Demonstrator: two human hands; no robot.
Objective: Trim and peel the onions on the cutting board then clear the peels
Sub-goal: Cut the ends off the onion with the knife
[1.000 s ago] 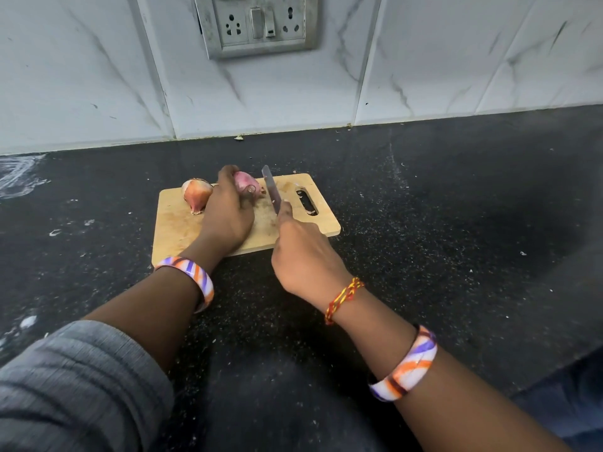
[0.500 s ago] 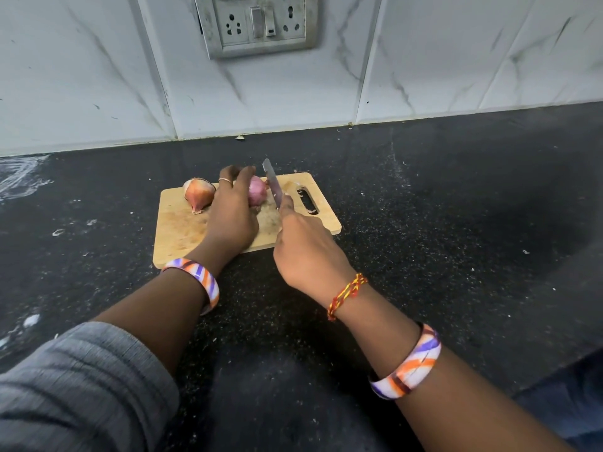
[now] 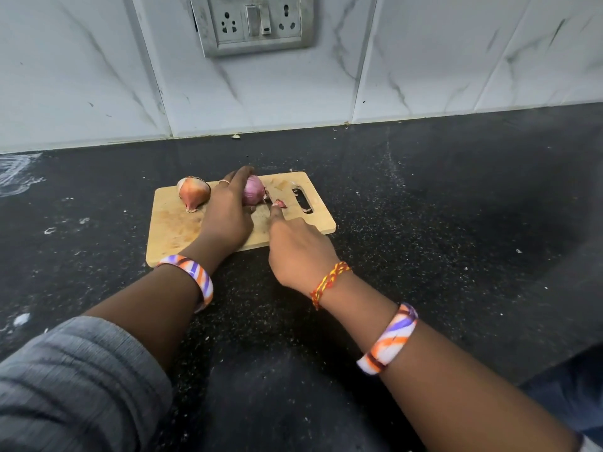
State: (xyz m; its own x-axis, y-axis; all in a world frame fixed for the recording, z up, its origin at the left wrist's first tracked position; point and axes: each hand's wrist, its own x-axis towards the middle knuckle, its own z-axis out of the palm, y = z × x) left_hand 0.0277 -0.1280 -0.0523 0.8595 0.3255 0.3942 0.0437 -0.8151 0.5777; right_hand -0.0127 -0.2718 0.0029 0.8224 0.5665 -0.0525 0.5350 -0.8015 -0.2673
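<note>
A small wooden cutting board (image 3: 169, 233) lies on the black counter. My left hand (image 3: 228, 216) grips a purple onion (image 3: 254, 190) near the board's far edge. A brown, unpeeled onion (image 3: 193, 192) sits to its left, apart from my hand. My right hand (image 3: 300, 249) holds the knife (image 3: 267, 199), with the index finger stretched along its back. The blade is down at the purple onion's right end, and little of it shows. A small cut-off onion end (image 3: 280, 203) lies just right of the blade.
The black speckled counter (image 3: 424, 223) spreads around the board, with crumbs and scraps scattered on it. A white marble-look wall with a socket plate (image 3: 251, 24) rises behind. The board's handle slot (image 3: 302, 200) is at its right end.
The knife has come down from a raised tilt through the purple onion's right end. A small cut piece now lies beside the blade. My left hand kept its grip.
</note>
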